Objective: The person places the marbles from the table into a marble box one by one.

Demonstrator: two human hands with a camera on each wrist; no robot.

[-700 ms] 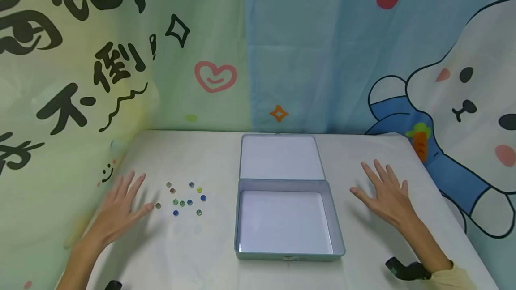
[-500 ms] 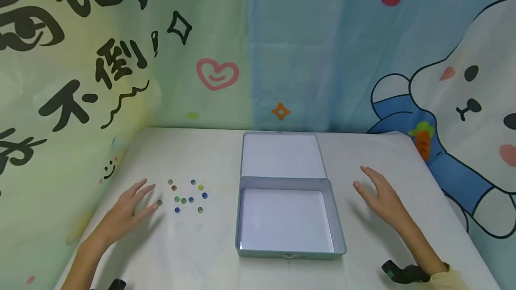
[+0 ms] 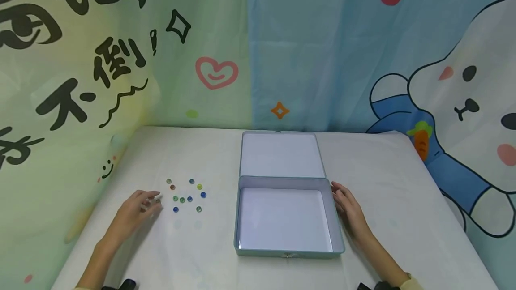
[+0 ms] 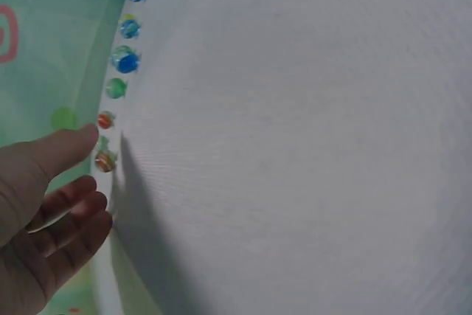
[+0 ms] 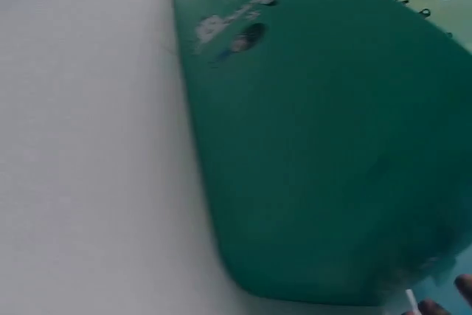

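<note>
My left hand is low over the left of the table, thumb and fingers parted around a brownish marble. In the left wrist view that orange-streaked marble shows just past the gap between the thumb and fingers. Several more glass marbles, among them a blue marble and a yellow marble, lie scattered to its right. A green tin box stands with its lid laid back. My right hand is at the box's right wall, fingers loosely bent; its fingertips barely show in the right wrist view.
The table has a white cover. Behind it hangs a printed curtain, which also runs along the left side. A small clasp sits on the box's front wall.
My left hand has moved right and lowered to the outermost marble, its spread fingers drawing together. My right hand has moved left from the open table to the box's right side.
</note>
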